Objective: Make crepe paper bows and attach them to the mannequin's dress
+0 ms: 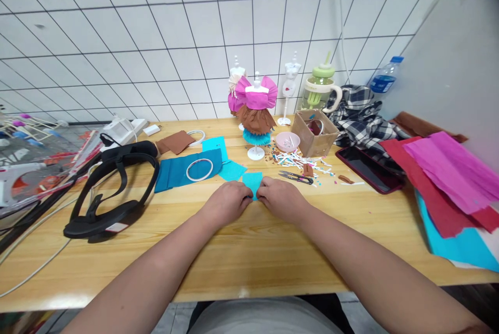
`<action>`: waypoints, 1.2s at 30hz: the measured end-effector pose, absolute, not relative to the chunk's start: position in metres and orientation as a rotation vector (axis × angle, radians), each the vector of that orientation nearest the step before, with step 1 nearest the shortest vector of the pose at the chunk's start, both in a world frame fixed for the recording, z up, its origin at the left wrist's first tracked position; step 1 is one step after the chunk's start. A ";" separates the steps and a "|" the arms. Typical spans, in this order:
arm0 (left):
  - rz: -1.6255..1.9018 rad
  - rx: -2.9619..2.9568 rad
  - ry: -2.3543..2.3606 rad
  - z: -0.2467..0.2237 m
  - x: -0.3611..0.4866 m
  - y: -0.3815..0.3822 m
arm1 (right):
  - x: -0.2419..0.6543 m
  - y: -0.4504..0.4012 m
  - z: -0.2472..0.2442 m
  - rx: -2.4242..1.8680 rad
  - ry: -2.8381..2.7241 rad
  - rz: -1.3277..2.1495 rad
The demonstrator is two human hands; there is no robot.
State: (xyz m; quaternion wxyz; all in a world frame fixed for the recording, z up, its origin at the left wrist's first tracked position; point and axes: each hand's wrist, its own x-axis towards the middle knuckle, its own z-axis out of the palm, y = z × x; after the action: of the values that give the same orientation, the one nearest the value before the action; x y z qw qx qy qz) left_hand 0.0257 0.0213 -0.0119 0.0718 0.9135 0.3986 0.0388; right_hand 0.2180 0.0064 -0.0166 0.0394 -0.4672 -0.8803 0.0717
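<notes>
A small turquoise paper piece [252, 182] lies between my two hands at the middle of the wooden table. My left hand [230, 202] pinches its lower left edge with curled fingers. From the other side, my right hand [281, 198] grips the right edge, fingers bent inward. Just beyond stands a small dress form [257, 96] in a pink top with brown and blue ruffles. More turquoise paper [232, 170] lies left of my left hand. Black-handled thread snips [295, 177] rest beyond my right hand.
A tape roll [199, 170] sits on dark teal paper [167, 175], near a black headset [113, 219]. Paper sticks surround a pink bowl [287, 142] by a cardboard box [325, 139]. At right are a phone [368, 169] and pink paper [452, 168].
</notes>
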 end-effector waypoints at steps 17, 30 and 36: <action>0.166 2.740 1.228 -0.011 0.027 0.019 | 0.216 0.007 -0.018 -1.455 -2.754 0.148; 0.191 2.798 1.171 -0.011 0.027 0.022 | 0.217 0.008 -0.019 -1.446 -2.743 0.149; 0.190 2.827 1.174 -0.006 0.028 0.021 | 0.216 0.006 -0.017 -1.449 -2.742 0.134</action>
State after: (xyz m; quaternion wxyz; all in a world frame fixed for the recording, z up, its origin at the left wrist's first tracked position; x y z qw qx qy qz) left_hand 0.0284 0.0208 -0.0063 0.0371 0.9212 0.3825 0.0619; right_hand 0.2162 0.0062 -0.0174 0.0189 -0.4667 -0.8832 0.0432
